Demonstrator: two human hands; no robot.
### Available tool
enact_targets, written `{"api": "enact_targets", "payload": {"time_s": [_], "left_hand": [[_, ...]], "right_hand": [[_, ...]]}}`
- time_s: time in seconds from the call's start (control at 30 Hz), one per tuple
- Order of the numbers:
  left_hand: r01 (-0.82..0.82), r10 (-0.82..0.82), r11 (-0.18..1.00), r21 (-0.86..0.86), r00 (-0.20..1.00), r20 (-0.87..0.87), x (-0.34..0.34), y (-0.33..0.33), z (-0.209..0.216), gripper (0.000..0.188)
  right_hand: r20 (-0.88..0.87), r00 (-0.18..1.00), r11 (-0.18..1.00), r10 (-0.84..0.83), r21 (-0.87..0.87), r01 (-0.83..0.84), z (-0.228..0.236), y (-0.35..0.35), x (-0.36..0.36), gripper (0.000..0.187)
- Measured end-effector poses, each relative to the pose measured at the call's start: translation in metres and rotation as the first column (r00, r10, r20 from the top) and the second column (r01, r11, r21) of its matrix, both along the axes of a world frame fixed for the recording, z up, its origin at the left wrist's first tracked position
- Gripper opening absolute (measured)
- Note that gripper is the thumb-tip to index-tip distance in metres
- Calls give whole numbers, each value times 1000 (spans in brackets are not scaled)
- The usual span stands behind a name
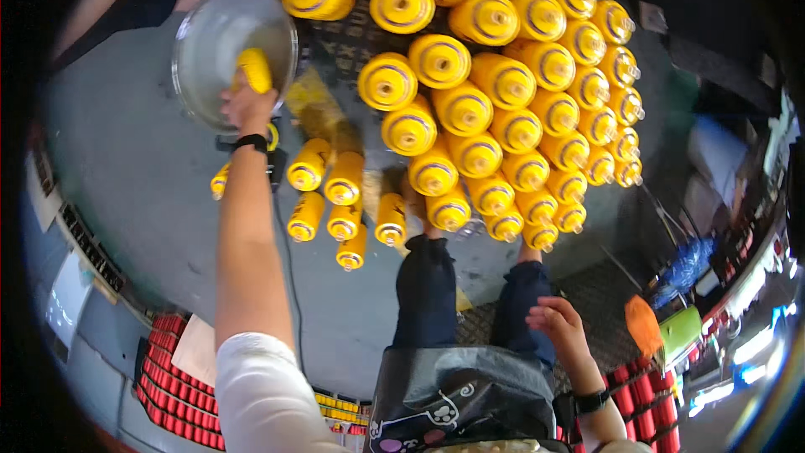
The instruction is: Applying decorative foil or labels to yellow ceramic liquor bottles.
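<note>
My left hand (249,106) reaches far forward, its fingers closed around a yellow spray can (254,70). The can is tilted over a round metal basin (191,59); both are a little blurred. My right hand (557,319) is held above my right thigh, fingers loosely bent and apart, with nothing in it. In front of me stands a dense group of yellow spray cans (506,80) with small tips on top. Several more yellow cans (345,178) stand between that group and my left forearm.
A black apron (461,394) covers my lap. Bare limbs and dark clothing of another person (138,13) show beyond the basin. Rows of red cans (180,377) stand at the lower left, more red cans (654,403) at the lower right. A dark cable (295,302) runs along the floor.
</note>
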State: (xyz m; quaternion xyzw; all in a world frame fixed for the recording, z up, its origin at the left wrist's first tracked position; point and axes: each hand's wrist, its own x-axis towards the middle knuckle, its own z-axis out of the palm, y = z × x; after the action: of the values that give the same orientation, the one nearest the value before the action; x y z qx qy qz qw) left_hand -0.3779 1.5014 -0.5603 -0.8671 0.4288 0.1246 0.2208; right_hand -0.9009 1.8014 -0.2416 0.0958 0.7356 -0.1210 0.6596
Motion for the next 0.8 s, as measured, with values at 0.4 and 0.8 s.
{"api": "enact_targets", "payload": {"time_s": [0.4, 0.8], "left_hand": [[15, -16, 1000, 15, 1000, 25, -11, -2, -7, 86], [-16, 15, 1000, 25, 999, 50, -20, -6, 0, 87]], "right_hand": [[-6, 999, 999, -38, 19, 39, -3, 8, -4, 27], [-17, 998, 998, -55, 10, 55, -3, 12, -11, 26]]}}
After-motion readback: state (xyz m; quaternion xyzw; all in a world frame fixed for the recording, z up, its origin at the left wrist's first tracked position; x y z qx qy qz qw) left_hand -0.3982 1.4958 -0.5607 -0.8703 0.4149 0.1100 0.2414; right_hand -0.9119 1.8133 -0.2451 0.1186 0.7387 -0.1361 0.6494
